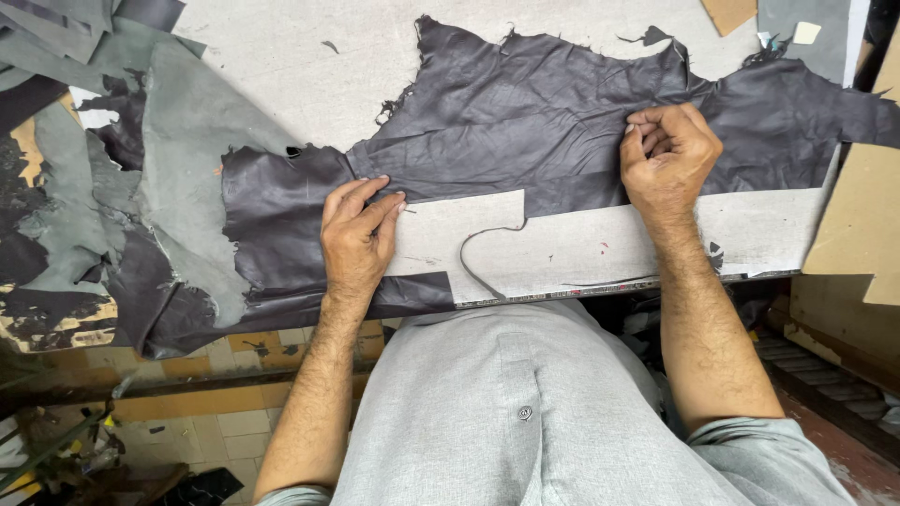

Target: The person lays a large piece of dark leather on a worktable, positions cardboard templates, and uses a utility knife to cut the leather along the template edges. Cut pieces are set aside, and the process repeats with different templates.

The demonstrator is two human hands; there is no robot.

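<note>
A large dark purple leather hide (525, 122) lies spread across the pale worktable (581, 248), with ragged edges and a rectangular piece cut out of its near side. My left hand (358, 234) rests flat on the hide's left part, fingertips at the cut edge, pinching something small that I cannot make out. My right hand (667, 155) is curled with its fingers gripping the hide near the cut edge on the right. A thin dark strip of leather (478, 253) curls on the bare table between my hands.
Grey-green leather pieces (178, 141) lie piled at the left, hanging over the table's edge. Brown cardboard patterns (858, 225) lean at the right, and another (729, 13) sits at the far edge. Tiled floor (225, 412) shows below the table at the left.
</note>
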